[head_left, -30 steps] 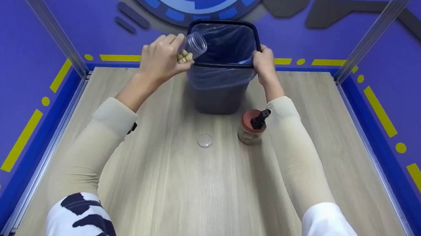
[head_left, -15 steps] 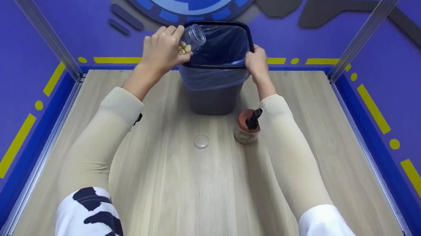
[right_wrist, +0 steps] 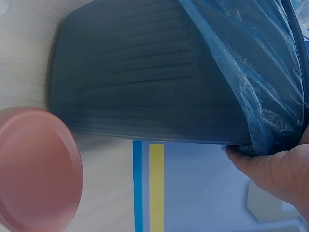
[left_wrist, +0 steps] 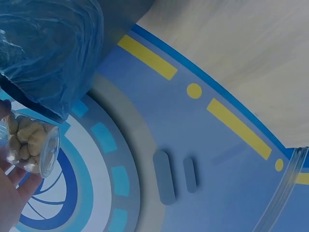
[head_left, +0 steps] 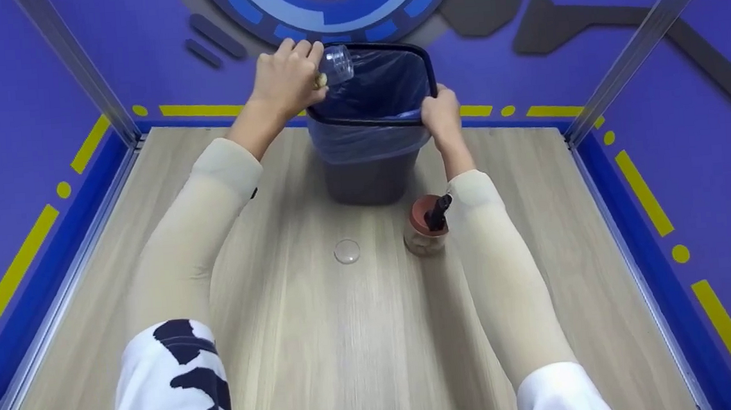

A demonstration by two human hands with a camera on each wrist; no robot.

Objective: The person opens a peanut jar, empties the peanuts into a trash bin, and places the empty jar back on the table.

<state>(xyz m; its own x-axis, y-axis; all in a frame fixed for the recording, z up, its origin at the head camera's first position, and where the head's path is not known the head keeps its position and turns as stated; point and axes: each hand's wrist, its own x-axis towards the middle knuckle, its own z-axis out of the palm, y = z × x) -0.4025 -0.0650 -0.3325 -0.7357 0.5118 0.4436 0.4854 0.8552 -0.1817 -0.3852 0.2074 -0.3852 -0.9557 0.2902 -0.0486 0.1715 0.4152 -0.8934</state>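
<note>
My left hand point(head_left: 287, 82) grips a clear jar point(head_left: 337, 64), tipped on its side over the left rim of a dark grey waste bin point(head_left: 370, 182). Pale brown nuts point(left_wrist: 28, 137) lie inside the jar in the left wrist view; in the head view the fingers hide most of them. My right hand point(head_left: 443, 114) holds the bin's right rim, its thumb against the clear bag point(right_wrist: 263, 92) that lines the bin and folds over the edge. A small clear round lid point(head_left: 347, 251) lies flat on the table in front of the bin.
A jar with a reddish lid point(head_left: 424, 233) stands just in front of the bin, close to my right forearm. Blue panels with metal corner posts point(head_left: 644, 50) enclose the wooden table point(head_left: 325, 362) at the back and sides.
The jar in my left hand has tilted further, its mouth now pointing right over the bin. Fewer nuts show past the fingers. My right hand keeps its hold on the rim.
</note>
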